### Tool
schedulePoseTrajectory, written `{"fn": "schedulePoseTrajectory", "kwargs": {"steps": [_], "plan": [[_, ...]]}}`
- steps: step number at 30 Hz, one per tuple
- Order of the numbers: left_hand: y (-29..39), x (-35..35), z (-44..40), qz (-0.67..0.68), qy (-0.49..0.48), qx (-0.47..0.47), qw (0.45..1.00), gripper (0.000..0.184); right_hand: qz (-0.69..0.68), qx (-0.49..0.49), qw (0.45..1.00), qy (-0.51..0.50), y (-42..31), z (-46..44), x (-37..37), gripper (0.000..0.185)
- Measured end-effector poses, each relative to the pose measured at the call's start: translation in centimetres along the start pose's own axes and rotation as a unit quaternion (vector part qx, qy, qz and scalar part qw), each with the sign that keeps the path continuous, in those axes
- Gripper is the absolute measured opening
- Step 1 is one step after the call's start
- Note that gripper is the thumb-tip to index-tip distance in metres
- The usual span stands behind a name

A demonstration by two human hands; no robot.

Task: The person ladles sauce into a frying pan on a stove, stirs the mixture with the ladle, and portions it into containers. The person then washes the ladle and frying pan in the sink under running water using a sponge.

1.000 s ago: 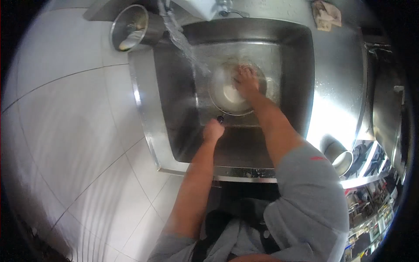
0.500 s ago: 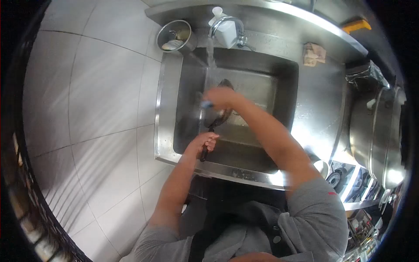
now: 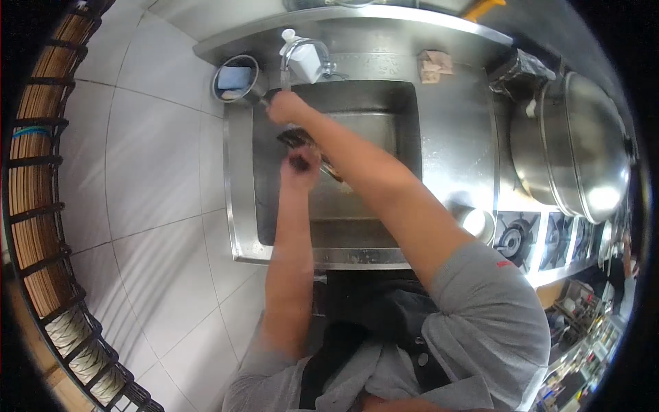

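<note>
My left hand [image 3: 301, 172] is closed around a dark-handled utensil [image 3: 294, 138] above the sink [image 3: 374, 237]. Its exact kind is unclear, as my fingers and right forearm cover part of it. My right hand [image 3: 285, 108] is closed just below the faucet [image 3: 307, 42], at the end of a handle that runs from the metal pot [image 3: 259, 86]. A blue sponge [image 3: 235, 77] lies inside that pot, at the sink's back left corner. Water [image 3: 286, 79] drops from the spout close to my right hand.
A white jug [image 3: 305, 63] stands behind the faucet. Crumpled brown paper [image 3: 434, 66] lies on the steel counter [image 3: 456, 130]. Large metal lids or pans [image 3: 576, 144] stand at the right, with stove burners [image 3: 511, 239] near them. White tiles [image 3: 158, 158] cover the left side.
The blue sponge has gone from my right hand into the pot, and that hand has moved back to the pot's handle. My left hand has raised the utensil farther into the sink.
</note>
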State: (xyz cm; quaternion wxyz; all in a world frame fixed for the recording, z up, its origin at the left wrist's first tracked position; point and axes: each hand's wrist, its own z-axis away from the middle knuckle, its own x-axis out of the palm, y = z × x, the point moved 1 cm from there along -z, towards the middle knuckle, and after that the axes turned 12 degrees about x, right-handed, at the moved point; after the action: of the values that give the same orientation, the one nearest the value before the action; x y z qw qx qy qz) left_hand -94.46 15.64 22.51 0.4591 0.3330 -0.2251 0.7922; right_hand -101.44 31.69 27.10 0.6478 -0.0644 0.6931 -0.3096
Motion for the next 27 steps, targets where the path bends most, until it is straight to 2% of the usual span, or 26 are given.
{"fn": "schedulePoseTrajectory", "kwargs": {"steps": [1,2,3,4,5,6,7,8,9,10,11,12,13,14,15,16,17,18,19,20,22,24,25,26,27], "plan": [[1.2,1.7,-3.5,0.017,0.006,-0.053,0.998,0.014,-0.368,0.194,0.908,-0.047,1.5,0.0,0.1,0.03],[1.4,3.6,-5.3,0.047,0.018,-0.055,0.997,0.015,-0.673,0.356,0.644,-0.075,3.4,1.0,0.7,0.027],[1.0,5.4,-6.7,0.076,0.035,-0.065,0.994,0.017,-0.735,0.284,0.615,-0.035,4.4,1.2,1.1,0.024],[0.4,6.5,-8.1,-0.003,0.084,-0.018,0.996,0.018,-0.786,0.209,0.582,0.013,5.2,1.2,1.7,0.022],[0.1,7.5,-9.6,-0.087,0.121,0.03,0.988,0.019,-0.737,0.227,0.634,0.063,6.5,2.1,1.4,0.024],[0.9,8.1,-10.5,-0.064,0.092,-0.017,0.994,0.02,-0.682,0.237,0.684,0.108,7.2,2.7,-0.1,0.029],[1.2,8.1,-10.9,-0.052,0.08,-0.037,0.995,0.021,-0.681,0.242,0.681,0.119,7.2,4.5,-1.8,0.029],[1.5,8.1,-11.1,-0.041,0.069,-0.057,0.995,0.021,-0.441,0.287,0.819,0.229,6.6,6.9,-4.1,0.038],[1.2,8.8,-11.4,0.0,0.146,0.008,0.989,0.021,-0.159,0.302,0.885,0.317,6.3,8.3,-5.9,0.049],[1.9,8.9,-12.6,0.043,0.223,0.074,0.971,0.02,-0.164,0.298,0.885,0.317,6.9,8.1,-5.0,0.049],[2.8,8.5,-12.9,0.062,0.223,0.015,0.973,0.019,-0.023,0.299,0.861,0.411,7.5,8.4,-4.3,0.056],[4.2,7.5,-14.1,0.081,0.223,-0.045,0.97,0.019,0.048,0.296,0.838,0.456,8.3,7.7,-2.7,0.06],[4.5,6.2,-14.3,0.075,0.179,-0.024,0.981,0.017,0.118,0.298,0.805,0.499,9.0,7.2,-1.3,0.064],[3.3,6.1,-13.1,0.043,0.164,0.015,0.985,0.014,-0.002,0.353,0.89,0.289,10.1,5.0,0.5,0.069],[1.9,6.1,-12.0,0.012,0.15,0.055,0.987,0.011,-0.158,0.335,0.922,0.114,11.1,5.5,0.4,0.063],[0.6,5.0,-10.1,-0.018,0.14,0.07,0.987,0.009,-0.294,0.346,0.889,-0.067,12.1,5.9,0.6,0.056],[-0.4,4.1,-7.3,-0.059,0.131,0.076,0.987,0.007,-0.456,0.285,0.824,-0.18,12.1,8.2,-0.8,0.042],[-1.7,3.2,-4.1,-0.105,0.124,0.075,0.984,0.006,-0.591,0.212,0.712,-0.313,11.6,9.9,-0.7,0.035],[-3.0,2.6,-1.4,-0.152,0.114,0.069,0.979,0.006,-0.535,0.211,0.763,-0.297,11.5,10.4,-0.6,0.028],[-3.9,1.9,1.0,-0.199,0.095,0.058,0.974,0.007,-0.306,0.2,0.909,-0.199,8.1,16.1,-6.6,0.034],[-3.9,-1.5,3.2,-0.317,0.02,0.019,0.948,0.006,-0.24,0.165,0.946,-0.142,7.0,20.2,-6.7,0.028],[-6.2,-2.2,9.2,-0.302,0.001,-0.008,0.953,0.008,-0.081,0.233,0.962,-0.114,5.0,30.1,-11.7,0.029],[-8.1,-2.1,12.5,-0.314,-0.02,0.033,0.949,0.011,-0.072,0.269,0.958,-0.07,4.6,36.5,-14.3,0.028],[-8.4,-2.9,13.9,-0.323,-0.009,0.035,0.946,0.011,-0.06,0.304,0.95,-0.024,5.1,43.2,-17.0,0.026],[-8.2,-3.8,15.6,-0.248,-0.039,-0.04,0.967,0.011,-0.047,0.351,0.935,-0.031,6.4,48.2,-18.7,0.024]]}}
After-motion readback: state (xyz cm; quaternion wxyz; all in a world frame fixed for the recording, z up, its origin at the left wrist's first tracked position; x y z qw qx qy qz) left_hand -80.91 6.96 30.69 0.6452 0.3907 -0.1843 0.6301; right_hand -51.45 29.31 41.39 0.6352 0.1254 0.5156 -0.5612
